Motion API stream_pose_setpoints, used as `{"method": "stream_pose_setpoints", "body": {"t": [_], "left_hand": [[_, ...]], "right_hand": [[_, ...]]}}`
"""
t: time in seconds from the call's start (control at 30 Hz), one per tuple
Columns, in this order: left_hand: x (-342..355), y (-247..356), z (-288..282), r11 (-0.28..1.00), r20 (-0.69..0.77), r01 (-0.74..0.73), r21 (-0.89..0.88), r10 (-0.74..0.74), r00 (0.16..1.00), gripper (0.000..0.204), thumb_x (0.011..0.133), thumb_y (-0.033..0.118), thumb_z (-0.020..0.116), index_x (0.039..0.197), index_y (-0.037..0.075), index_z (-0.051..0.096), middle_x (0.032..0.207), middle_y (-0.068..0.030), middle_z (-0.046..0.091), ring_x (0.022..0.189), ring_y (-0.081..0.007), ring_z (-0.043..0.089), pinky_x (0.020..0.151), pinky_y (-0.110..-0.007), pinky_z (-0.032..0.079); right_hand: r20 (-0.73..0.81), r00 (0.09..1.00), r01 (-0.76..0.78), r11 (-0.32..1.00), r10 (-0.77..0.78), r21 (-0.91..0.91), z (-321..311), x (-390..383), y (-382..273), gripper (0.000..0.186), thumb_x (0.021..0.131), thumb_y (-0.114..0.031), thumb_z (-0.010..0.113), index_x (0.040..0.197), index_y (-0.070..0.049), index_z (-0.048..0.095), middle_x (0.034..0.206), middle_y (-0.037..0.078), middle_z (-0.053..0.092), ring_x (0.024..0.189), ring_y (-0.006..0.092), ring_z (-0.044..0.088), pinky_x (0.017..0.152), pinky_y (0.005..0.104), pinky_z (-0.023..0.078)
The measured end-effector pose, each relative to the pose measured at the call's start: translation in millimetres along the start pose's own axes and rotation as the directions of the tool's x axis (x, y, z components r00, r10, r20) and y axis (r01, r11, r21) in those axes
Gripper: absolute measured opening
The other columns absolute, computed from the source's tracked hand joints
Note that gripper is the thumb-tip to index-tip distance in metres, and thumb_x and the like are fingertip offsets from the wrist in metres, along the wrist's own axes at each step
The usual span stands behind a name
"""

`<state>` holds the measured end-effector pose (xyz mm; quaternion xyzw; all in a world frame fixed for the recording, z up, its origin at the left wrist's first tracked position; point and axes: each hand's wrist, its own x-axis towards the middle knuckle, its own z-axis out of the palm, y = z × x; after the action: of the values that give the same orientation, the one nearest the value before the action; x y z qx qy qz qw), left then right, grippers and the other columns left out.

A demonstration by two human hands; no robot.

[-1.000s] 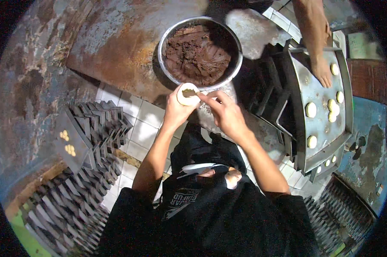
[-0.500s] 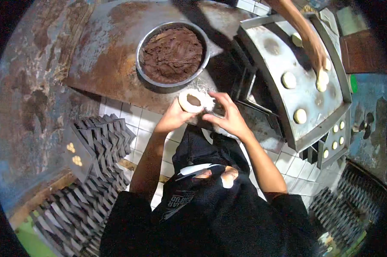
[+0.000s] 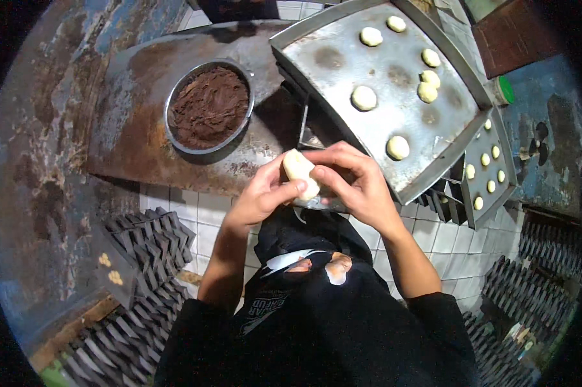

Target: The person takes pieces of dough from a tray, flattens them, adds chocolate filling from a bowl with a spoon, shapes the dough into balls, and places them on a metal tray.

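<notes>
A piece of pale dough (image 3: 297, 166) is held up in front of me, between both hands. My left hand (image 3: 260, 195) wraps round its left side, the thumb lying along the lower part. With thumb and fingers, my right hand (image 3: 360, 184) pinches the dough from the right. No dark filling shows on it from here. Beyond my left hand, a round metal bowl (image 3: 169, 129) holds a mass of dark brown filling (image 3: 210, 106). A large metal baking tray (image 3: 349, 68) to the right carries several dough balls, one of them a round dough ball (image 3: 398, 148) near my right hand.
The bowl stands on a worn, rusty metal table (image 3: 130, 138). Below the big tray, a second tray (image 3: 476, 161) holds smaller dough pieces. Stacked grey metal trays (image 3: 152, 242) rise at lower left, with more stacks (image 3: 529, 300) at lower right. A green-lidded jar (image 3: 505, 90) stands far right.
The dough's opening with dark filling has gone from sight, and both hands now close round it. Another person's hand has left the tray. My view has swung right, shifting the bowl leftward.
</notes>
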<state>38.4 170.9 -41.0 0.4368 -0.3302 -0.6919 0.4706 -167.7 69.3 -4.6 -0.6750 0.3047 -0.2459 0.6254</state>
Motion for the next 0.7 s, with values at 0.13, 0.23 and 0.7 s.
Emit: {"method": "stream_pose_setpoints", "body": {"t": [0.13, 0.23, 0.7], "left_hand": [[19, -7, 42, 0.989, -0.067, -0.063, -0.135, 0.055, 0.996, 0.042, 0.098, 0.017, 0.062, 0.136, 0.001, 0.056, 0.116, -0.0046, 0.066, 0.105, -0.0124, 0.062, 0.088, -0.029, 0.052], [31, -2, 66, 0.977, -0.112, -0.058, -0.206, 0.036, 0.993, 0.045, 0.096, 0.018, 0.059, 0.138, 0.002, 0.054, 0.113, -0.0048, 0.065, 0.102, -0.0125, 0.063, 0.084, -0.027, 0.052], [39, 9, 94, 0.988, -0.205, -0.152, 0.029, 0.155, 0.966, 0.035, 0.1, 0.028, 0.066, 0.125, 0.004, 0.061, 0.107, -0.0025, 0.065, 0.092, -0.0049, 0.059, 0.076, -0.023, 0.048]], "right_hand": [[0.06, 0.955, 0.279, 0.809, -0.291, -0.518, -21, -12, -29, 0.102, 0.071, -0.033, 0.098, 0.157, -0.006, 0.051, 0.132, 0.011, 0.061, 0.111, 0.0249, 0.066, 0.092, 0.0402, 0.056], [0.161, 0.933, 0.354, 0.751, -0.321, -0.557, -42, -9, -32, 0.082, 0.075, -0.032, 0.095, 0.145, -0.006, 0.061, 0.125, 0.013, 0.062, 0.107, 0.0281, 0.066, 0.091, 0.042, 0.056], [-0.085, 0.979, 0.169, 0.969, -0.187, -0.182, -63, -31, -45, 0.06, 0.086, -0.025, 0.088, 0.139, -0.008, 0.068, 0.118, 0.012, 0.065, 0.095, 0.0206, 0.068, 0.083, 0.0322, 0.056]]}}
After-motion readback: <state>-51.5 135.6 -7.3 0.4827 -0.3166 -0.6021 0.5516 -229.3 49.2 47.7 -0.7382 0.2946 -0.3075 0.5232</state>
